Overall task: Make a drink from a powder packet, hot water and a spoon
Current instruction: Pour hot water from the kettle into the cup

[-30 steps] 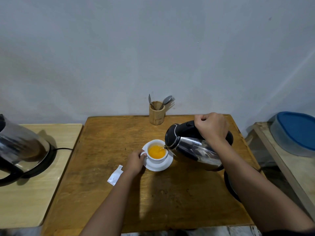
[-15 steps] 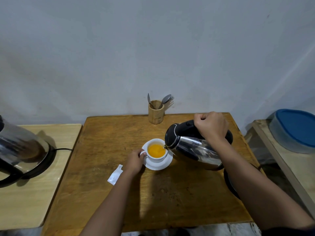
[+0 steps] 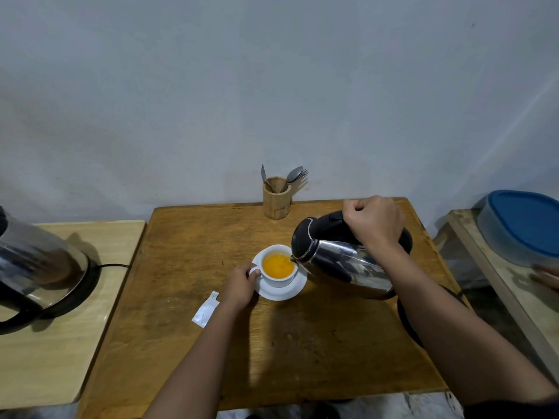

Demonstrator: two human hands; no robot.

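Nothing much has moved: the right hand still grips the handle of the tipped kettle, its spout over the white cup. The cup, full of orange drink, sits on a saucer on the table. The left hand holds the cup's handle. The torn packet lies just left of that hand.

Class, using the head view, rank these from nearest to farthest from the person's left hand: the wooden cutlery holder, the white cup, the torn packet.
From the left hand:
1. white cup, touching, at its right.
2. torn packet, just left.
3. wooden cutlery holder, at the table's far edge.
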